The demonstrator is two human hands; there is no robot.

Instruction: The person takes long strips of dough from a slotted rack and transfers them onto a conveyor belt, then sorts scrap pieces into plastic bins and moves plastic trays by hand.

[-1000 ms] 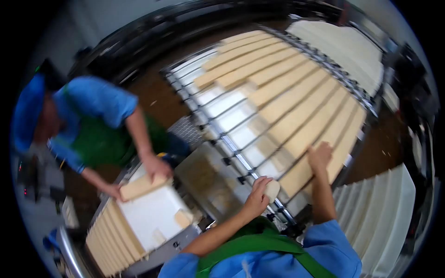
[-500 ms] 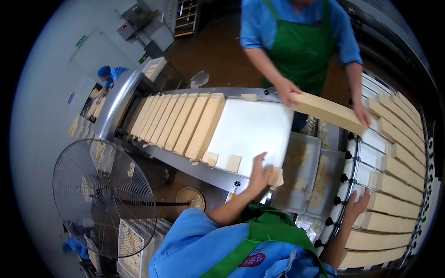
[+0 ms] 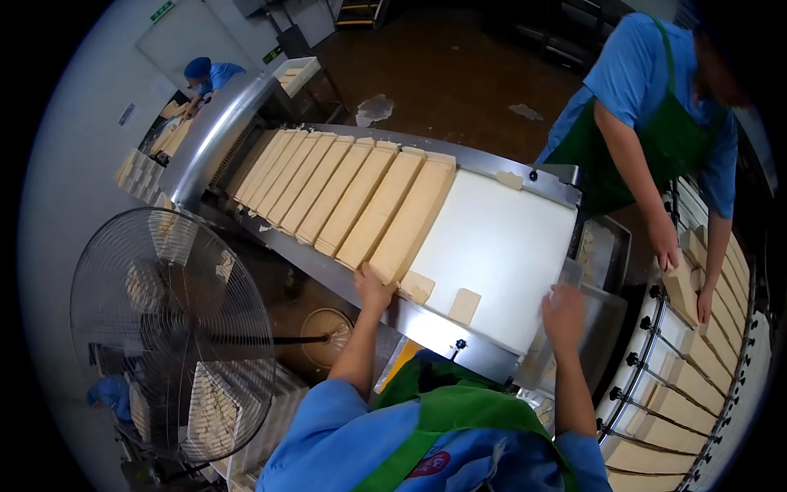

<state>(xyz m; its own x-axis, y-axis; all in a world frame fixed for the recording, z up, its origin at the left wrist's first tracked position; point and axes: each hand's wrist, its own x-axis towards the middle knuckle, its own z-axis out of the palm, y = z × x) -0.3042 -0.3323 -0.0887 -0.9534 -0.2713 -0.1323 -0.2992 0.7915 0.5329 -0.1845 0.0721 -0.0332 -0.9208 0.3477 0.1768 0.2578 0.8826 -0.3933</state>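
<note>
Long pale-yellow blocks of stacked thin sheets lie side by side on a white conveyor belt (image 3: 508, 246). My left hand (image 3: 375, 293) is at the near end of the front stack of sheets (image 3: 418, 217), its fingers curled round that end. Holding nothing that I can see, my right hand (image 3: 563, 316) is over the belt's right end with its fingers apart, somewhat blurred. Two small loose sheet pieces lie on the belt's near edge, one a square piece (image 3: 465, 305).
Across the belt's end, a co-worker in a green apron (image 3: 656, 156) handles a block (image 3: 680, 287) at the right-hand rack (image 3: 656, 361), where several more lie. A large wire fan (image 3: 176, 328) stands at left. Plastic bins (image 3: 607, 324) sit beyond the belt's end.
My left hand has moved from the near belt edge to the front stack. My right hand has left the rack for the belt's end. The co-worker's block has moved onto the rack.
</note>
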